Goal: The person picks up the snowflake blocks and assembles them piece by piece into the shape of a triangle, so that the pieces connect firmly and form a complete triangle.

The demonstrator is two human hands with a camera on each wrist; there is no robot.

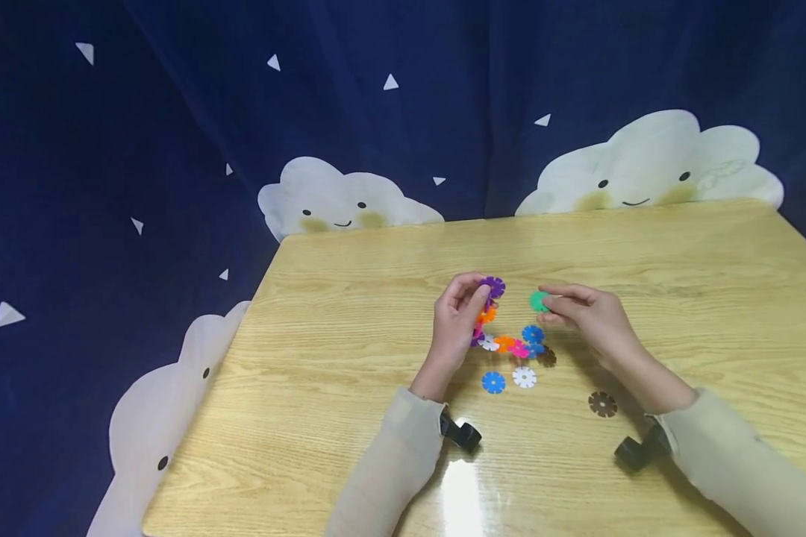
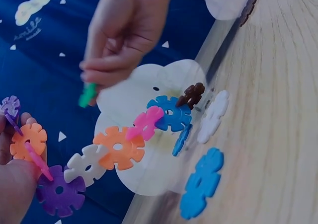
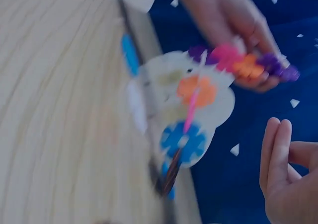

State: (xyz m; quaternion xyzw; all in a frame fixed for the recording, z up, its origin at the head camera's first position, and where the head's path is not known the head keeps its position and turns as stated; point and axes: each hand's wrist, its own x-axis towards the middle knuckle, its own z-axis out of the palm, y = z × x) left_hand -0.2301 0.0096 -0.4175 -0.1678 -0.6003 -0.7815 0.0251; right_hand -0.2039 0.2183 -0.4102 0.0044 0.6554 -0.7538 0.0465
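My left hand [image 1: 455,319] pinches a purple notched disc [image 1: 495,286] at the upper end of a chain of interlocking plastic discs. From there the chain runs down through orange, pink and purple pieces, then right through a white disc [image 2: 87,165], an orange disc [image 2: 119,147] and a pink disc [image 2: 147,123]. Blue discs and a brown disc [image 2: 193,95] make up its right end. Just above that end, my right hand [image 1: 596,319] pinches a green disc [image 1: 537,301], apart from the chain. The right wrist view does not show the green disc.
Three loose discs lie on the wooden table [image 1: 322,373]: blue [image 1: 493,382], white [image 1: 524,377] and brown [image 1: 602,404]. Behind the table hangs a dark blue curtain [image 1: 349,45] with cloud shapes. Each wrist carries a black camera mount.
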